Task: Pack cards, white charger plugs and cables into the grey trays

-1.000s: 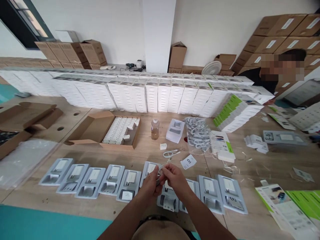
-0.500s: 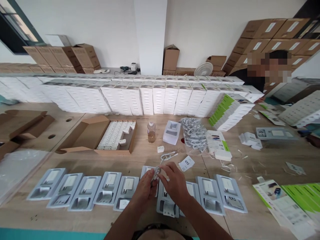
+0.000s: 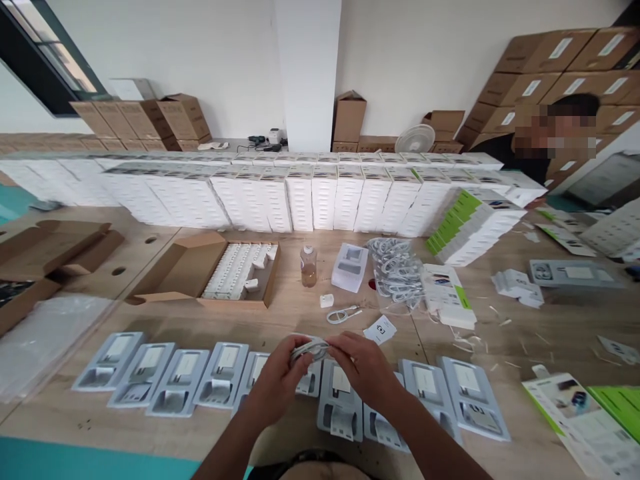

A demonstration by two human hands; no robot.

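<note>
Between my two hands is a coiled white cable [image 3: 313, 348], held above the row of trays. My left hand [image 3: 281, 380] grips the coil's left end, and my right hand [image 3: 361, 363] pinches its right end. Beneath them, grey plastic trays [image 3: 186, 383] stand in a row, with white chargers in their upper wells and folded leaflets in several lower ones. My hands and forearms partly cover the middle trays. Just beyond lie another coiled cable [image 3: 343, 315], a loose white charger [image 3: 327, 301] and a stack of printed cards [image 3: 380, 329].
An open carton of chargers [image 3: 273, 280] sits left of a bottle [image 3: 309, 267]. Stacked empty trays [image 3: 349, 267] and a heap of bagged cables [image 3: 397, 270] are right of it. White boxes [image 3: 300, 203] form a wall behind. A co-worker [image 3: 525, 157] is at the far right.
The cable coil has turned from upright to lying sideways, and my hands have moved slightly apart along it. The whole view has shifted a little.
</note>
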